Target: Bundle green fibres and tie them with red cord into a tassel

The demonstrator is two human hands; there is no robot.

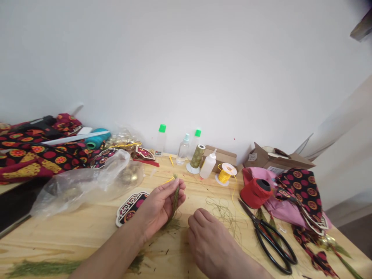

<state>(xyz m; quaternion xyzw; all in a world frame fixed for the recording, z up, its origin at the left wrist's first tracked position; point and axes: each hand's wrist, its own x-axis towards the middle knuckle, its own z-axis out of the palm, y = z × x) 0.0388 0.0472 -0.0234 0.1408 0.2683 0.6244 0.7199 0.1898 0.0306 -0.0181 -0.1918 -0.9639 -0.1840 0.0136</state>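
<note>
My left hand is closed around a small bundle of dried green grass-like strands, its tip poking up past my thumb. A yellow cord shows by that tip. Loose ends of the strands fan out below the palm. To the right, my right hand is low over the table, back up and fingers curled in; anything inside them is hidden. Behind my left wrist lies a patterned, white-edged ornament, partly covered. Tangled thin green thread spreads just beyond my right hand.
Black-handled scissors and a red thread cone are at right. A yellow cord spool, a white squeeze bottle and an olive thread cone stand along the wall. Plastic bags and patterned fabric fill the left.
</note>
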